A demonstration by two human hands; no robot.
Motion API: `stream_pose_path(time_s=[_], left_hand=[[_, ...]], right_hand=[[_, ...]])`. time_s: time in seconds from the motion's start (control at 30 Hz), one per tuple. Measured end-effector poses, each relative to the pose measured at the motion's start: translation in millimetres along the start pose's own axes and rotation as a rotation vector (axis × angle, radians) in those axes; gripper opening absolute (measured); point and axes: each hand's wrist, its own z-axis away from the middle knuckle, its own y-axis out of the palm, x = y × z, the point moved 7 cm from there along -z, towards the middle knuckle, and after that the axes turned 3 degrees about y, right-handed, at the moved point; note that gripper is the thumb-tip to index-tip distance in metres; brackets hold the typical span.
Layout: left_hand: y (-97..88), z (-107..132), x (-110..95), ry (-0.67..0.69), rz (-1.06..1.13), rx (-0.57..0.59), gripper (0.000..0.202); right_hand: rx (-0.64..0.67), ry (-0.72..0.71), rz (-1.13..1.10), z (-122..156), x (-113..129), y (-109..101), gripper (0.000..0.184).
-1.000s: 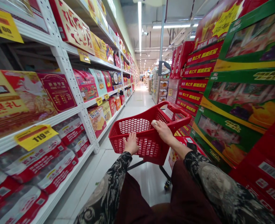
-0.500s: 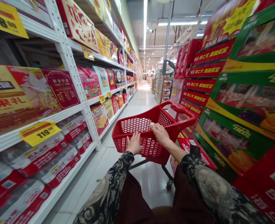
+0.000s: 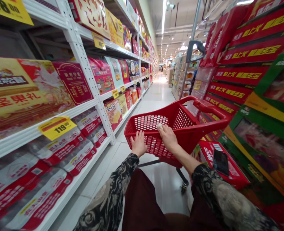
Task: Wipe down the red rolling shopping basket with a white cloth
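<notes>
In a store aisle point(image 3: 159, 93) beside white shelves point(image 3: 33, 131), red plastic shopping cart point(image 3: 185, 131) angled ahead and rightward, left hand point(image 3: 138, 144) open on its near rim, right hand point(image 3: 168, 138) nearer the handle point(image 3: 211, 107), fingers point(image 3: 163, 128) flat over a small pale scrap point(image 3: 159, 126), grip unclear

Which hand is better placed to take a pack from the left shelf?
Left, probably: the left hand rests on the red cart, nearer the shelf; the right hand is farther.
</notes>
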Motion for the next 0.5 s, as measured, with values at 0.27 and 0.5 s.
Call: stream_pose_path(time_s=[0.27,0.5], left_hand=[[-3.8,-1,24,-0.007,0.024,-0.030,0.070],[2.1,1,44,-0.123,0.069,-0.079,0.072]], right_hand=[[-0.010,-0.151,-0.058,-9,40,16,0.038],[-0.004,0.011,0.008,-1,3,1,0.042]])
